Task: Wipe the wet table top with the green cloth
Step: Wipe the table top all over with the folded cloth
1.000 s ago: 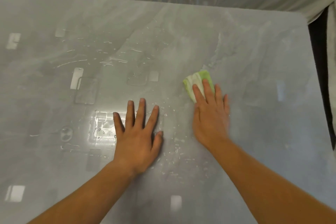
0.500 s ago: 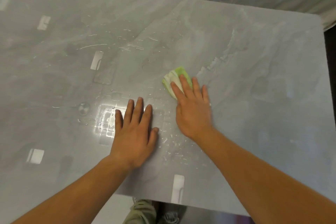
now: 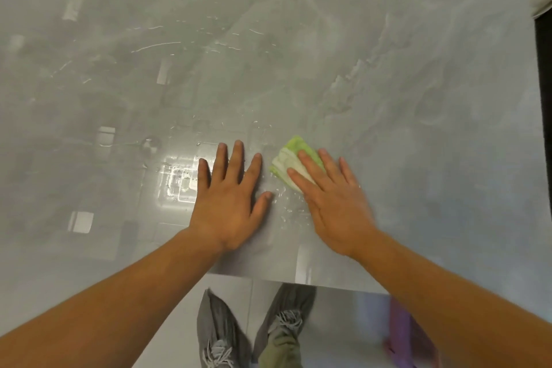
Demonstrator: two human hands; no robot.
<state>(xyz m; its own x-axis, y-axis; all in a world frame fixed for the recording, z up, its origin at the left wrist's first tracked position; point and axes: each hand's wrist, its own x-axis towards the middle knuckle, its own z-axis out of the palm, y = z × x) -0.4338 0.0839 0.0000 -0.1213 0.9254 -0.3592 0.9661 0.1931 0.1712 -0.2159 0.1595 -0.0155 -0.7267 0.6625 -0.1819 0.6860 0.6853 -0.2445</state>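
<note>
Two hands: both lie palm-down on the table top, side by side but apart, with a narrow wet gap between them.
Water streaks: thin lines far up the slab, at 11 o'clock from the left hand.
Glare patch: a bright reflection at 9 o'clock of the left hand, beside its little finger.
Left hand: fingers straight and spread, flat on the surface, holding nothing.
Droplets: scattered in the gap at 3 o'clock of the left hand.
Green cloth: a folded green and white pad on the table at 2 o'clock from the left hand. Its near part lies under the fingers of the right hand.
Right hand: fingers straight, pressing the cloth down and pointing to 11 o'clock; slightly blurred.
Shoes: grey, on the floor at 6 o'clock, below the table's near edge.
Purple object: blurred, at 5 o'clock; cannot tell what it is.
</note>
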